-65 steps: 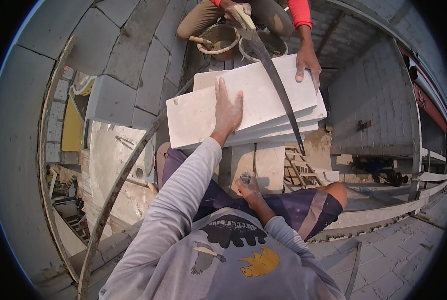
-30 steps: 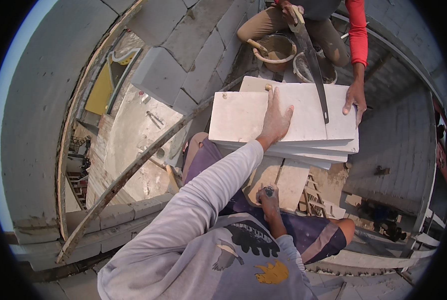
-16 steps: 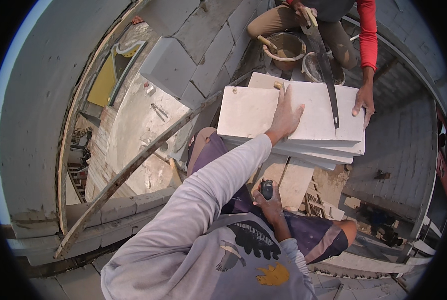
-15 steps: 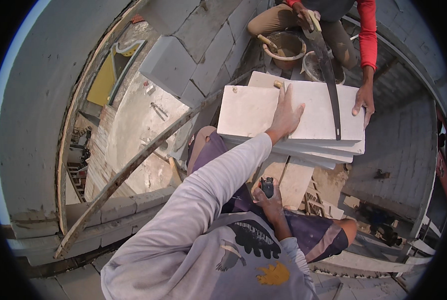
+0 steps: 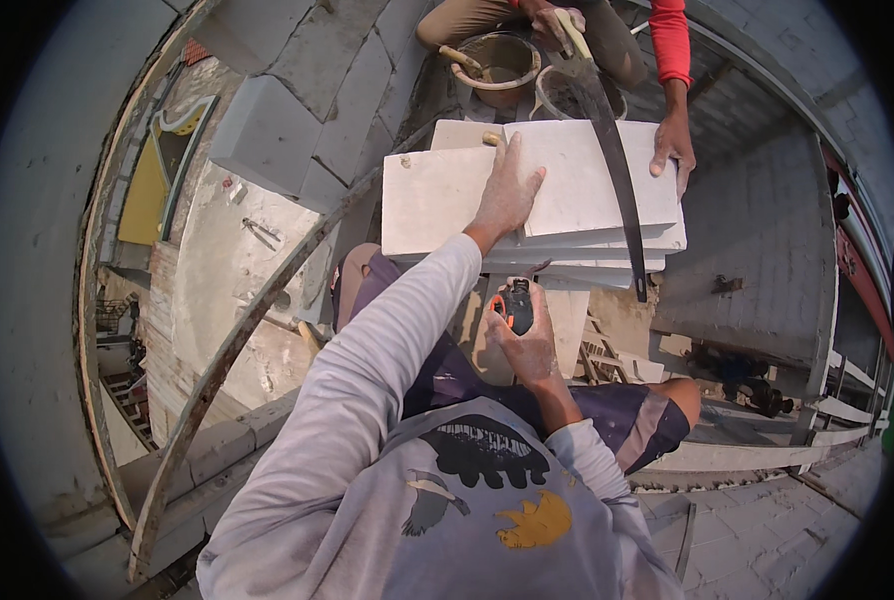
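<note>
My left hand (image 5: 508, 192) lies on a stack of pale lightweight blocks, its fingers stretched out over the seam between the left block (image 5: 433, 200) and the right block (image 5: 577, 175). Close to the stack's front side, my right hand (image 5: 530, 345) grips a compact black-and-orange tape measure (image 5: 517, 308). A co-worker's hand holds a handsaw (image 5: 612, 150) by its pale handle. Its long dark blade crosses above the right block, and the tip reaches past the front edge. The co-worker's other hand (image 5: 674, 155) rests on that block's right end.
Beyond the stack stand two mortar buckets, one brown-rimmed (image 5: 502, 88) with a handled tool in it. A grey block wall (image 5: 267, 140) rises at left, and a slanting wooden bar (image 5: 247, 340) runs beside me. Further down at right lies a lower level with clutter (image 5: 742, 375).
My right hand has risen toward the stack with the tape measure. The co-worker's saw has slid toward me across the block. My left hand stays on the blocks while the view shifts.
</note>
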`<state>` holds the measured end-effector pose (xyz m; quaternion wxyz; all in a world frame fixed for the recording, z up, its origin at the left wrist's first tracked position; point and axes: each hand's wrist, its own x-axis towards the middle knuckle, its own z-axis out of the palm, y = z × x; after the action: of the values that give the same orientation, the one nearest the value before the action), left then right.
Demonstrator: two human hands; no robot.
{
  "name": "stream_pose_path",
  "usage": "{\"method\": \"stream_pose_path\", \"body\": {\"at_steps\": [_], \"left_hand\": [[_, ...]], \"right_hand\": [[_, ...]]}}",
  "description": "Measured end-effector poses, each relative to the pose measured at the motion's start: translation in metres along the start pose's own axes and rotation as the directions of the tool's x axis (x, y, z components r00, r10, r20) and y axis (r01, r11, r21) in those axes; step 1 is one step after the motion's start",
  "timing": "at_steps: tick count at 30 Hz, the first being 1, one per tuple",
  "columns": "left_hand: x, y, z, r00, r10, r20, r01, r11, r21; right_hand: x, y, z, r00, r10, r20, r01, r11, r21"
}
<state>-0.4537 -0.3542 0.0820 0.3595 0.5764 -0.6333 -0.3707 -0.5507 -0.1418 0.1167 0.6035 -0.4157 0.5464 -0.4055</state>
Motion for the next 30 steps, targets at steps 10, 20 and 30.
{"method": "stream_pose_path", "body": {"at_steps": [10, 20, 30], "left_hand": [[-0.005, 0.003, -0.019, 0.999, 0.031, 0.016, -0.032, 0.999, 0.042], [-0.113, 0.075, -0.154, 0.940, -0.184, 0.287, 0.198, 0.980, -0.019], [-0.124, 0.048, -0.219, 0.932, -0.322, 0.168, 0.356, 0.721, -0.594]], "right_hand": [[0.015, -0.031, -0.002, 0.992, -0.115, -0.059, 0.123, 0.982, 0.145], [0.063, -0.043, 0.028, 0.903, -0.427, 0.050, 0.404, 0.805, -0.434], [0.052, -0.043, 0.057, 0.907, -0.306, 0.288, 0.417, 0.744, -0.523]]}}
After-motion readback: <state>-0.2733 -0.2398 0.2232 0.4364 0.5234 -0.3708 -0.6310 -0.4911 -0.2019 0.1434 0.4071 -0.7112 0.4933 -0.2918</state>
